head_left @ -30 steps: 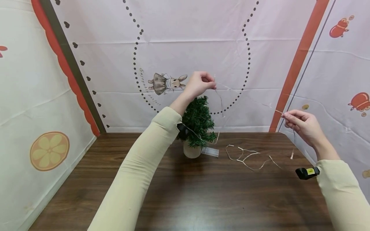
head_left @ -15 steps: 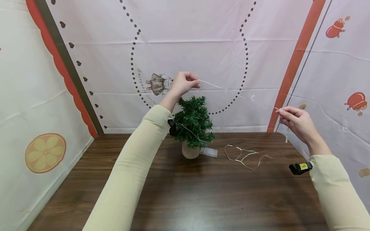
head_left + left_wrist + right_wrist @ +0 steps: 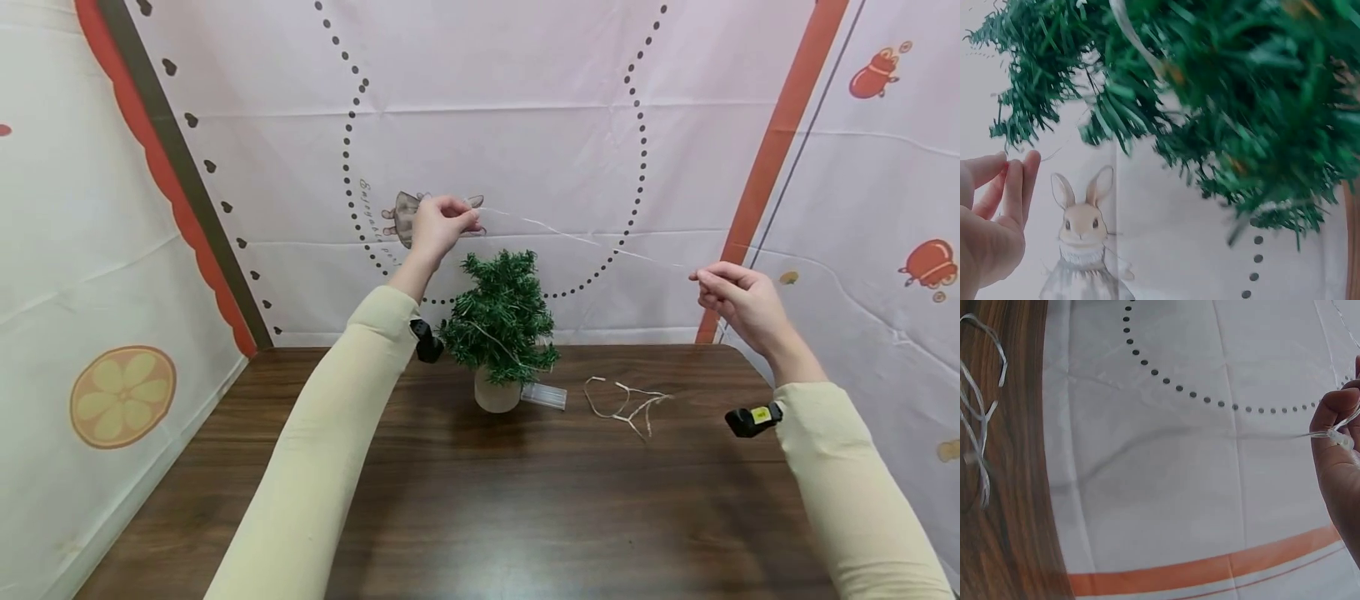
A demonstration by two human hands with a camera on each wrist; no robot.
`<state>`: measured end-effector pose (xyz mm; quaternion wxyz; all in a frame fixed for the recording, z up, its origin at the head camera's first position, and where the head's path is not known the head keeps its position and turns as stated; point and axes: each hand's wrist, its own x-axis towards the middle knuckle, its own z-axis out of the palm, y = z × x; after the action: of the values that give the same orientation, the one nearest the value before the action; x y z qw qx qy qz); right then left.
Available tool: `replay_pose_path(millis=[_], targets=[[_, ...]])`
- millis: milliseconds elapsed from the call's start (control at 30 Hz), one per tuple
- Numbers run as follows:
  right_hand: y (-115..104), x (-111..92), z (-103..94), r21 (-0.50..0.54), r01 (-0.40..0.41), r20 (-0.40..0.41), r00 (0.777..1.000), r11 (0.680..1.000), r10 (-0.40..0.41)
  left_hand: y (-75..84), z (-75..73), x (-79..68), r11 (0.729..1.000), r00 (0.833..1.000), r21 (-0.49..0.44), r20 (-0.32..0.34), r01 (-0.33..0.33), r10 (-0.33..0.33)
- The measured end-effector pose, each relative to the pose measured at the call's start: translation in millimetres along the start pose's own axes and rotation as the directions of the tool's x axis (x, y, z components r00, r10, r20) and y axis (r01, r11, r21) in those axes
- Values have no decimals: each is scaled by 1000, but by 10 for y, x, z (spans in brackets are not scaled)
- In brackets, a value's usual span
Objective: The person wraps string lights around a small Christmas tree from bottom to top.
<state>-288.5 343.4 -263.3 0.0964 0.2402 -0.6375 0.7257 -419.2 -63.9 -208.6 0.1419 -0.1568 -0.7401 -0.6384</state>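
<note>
A thin clear string of lights [image 3: 577, 237] stretches in the air between my two hands, sagging slightly. My left hand [image 3: 438, 227] pinches one part of it between thumb and fingers, above and left of the small green artificial tree [image 3: 504, 312]. My right hand [image 3: 742, 300] pinches another part at the right; in the right wrist view a small clear bulb [image 3: 1341, 439] shows at the palm. Another stretch of wire [image 3: 495, 340] lies across the tree's front branches. The loose rest of the light string [image 3: 626, 404] lies looped on the table, right of the tree.
The tree stands in a pale round pot [image 3: 497, 392] near the back of the brown wooden table [image 3: 540, 517]. A clear battery box [image 3: 545, 396] lies beside the pot. Printed cloth [image 3: 495, 67] hangs behind and at both sides.
Both hands have moved left, the left one farther, from above the tree to its upper left. Less of the string lies on the table, and the held stretch has shifted left.
</note>
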Motion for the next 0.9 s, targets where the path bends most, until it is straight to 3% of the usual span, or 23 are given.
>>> replay_pose_path(millis=[233,533,667,900], targets=[[-41,117,150,28,22,27,999,999,-23,-62,-194,-38,998,989,-42,-141,-51,44],[-53,234,306,41,25,43,999,999,-27,-179,-353,-130,996,979,10,-182,-89,89],[-48,263,367,66,31,50,998,997,-34,-300,-409,-181,996,979,8,-179,-94,94],[-67,322,428,85,42,41,998,996,-46,-446,-547,-303,975,983,-151,-107,-161,146]])
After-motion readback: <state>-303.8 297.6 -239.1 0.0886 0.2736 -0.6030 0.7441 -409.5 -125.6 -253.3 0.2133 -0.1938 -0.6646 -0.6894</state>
